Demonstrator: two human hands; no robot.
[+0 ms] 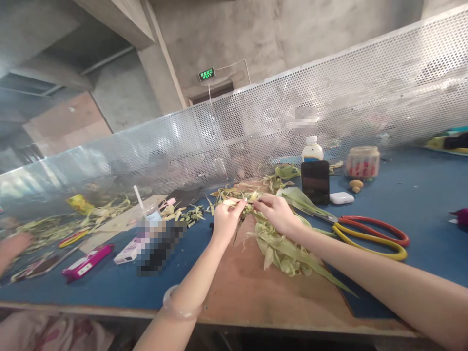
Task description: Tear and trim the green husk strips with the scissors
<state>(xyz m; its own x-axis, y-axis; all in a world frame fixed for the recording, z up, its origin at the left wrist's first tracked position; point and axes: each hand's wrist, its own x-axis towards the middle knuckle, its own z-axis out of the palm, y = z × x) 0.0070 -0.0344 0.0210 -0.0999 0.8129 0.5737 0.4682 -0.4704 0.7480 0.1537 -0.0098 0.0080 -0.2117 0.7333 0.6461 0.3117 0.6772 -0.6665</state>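
Note:
My left hand (pixel 226 219) and my right hand (pixel 276 212) meet over a brown board (pixel 248 282) on the blue table (pixel 420 204). Both pinch a pale green leaf strip (pixel 239 200) stretched between their fingertips. Under my right wrist lies a heap of green husk leaves (pixel 285 248), trailing toward the front right. A clear bangle (pixel 181 304) circles my left forearm.
Red and yellow-handled scissors (pixel 369 234) lie right of the leaves. Behind them stand a dark phone (pixel 315 181), a white-capped bottle (pixel 312 148), a jar (pixel 362 162) and a white case (pixel 341 198). A perforated metal screen (pixel 329 107) backs the table. Another person's hand (pixel 12 246) is at far left, near a pink box (pixel 87 262).

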